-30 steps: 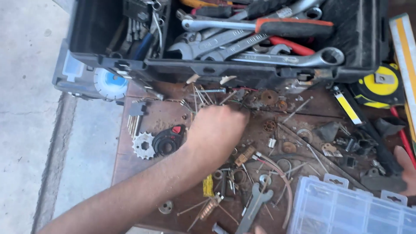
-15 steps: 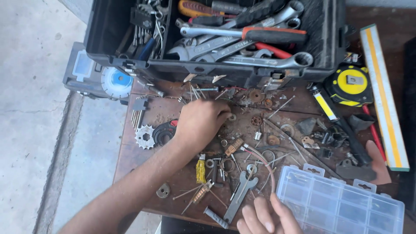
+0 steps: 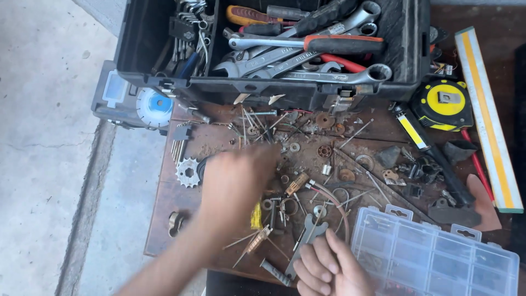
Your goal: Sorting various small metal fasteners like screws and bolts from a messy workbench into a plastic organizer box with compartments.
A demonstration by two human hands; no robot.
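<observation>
My left hand [image 3: 236, 178] is a blur over the small parts on the brown table [image 3: 164, 200], just right of a toothed sprocket [image 3: 187, 172]. Whether it holds anything cannot be told. My right hand [image 3: 329, 269] rests at the table's front edge with loosely bent fingers and nothing visible in them. It sits beside a flat metal wrench [image 3: 310, 229] and the left side of a clear plastic organizer box [image 3: 438, 257]. Washers, screws, nails and rings lie scattered between the two hands.
An open black toolbox [image 3: 263, 87] full of spanners stands along the back. At the right lie a yellow tape measure [image 3: 442, 104] and a long yellow-striped level [image 3: 487, 115]. A blue-centred cutting disc [image 3: 155, 107] sits at the left corner, with concrete floor beyond.
My left hand has pulled back from the parts near the toolbox toward the table's left middle. My right hand has come up into view at the front edge. The camera shifted slightly.
</observation>
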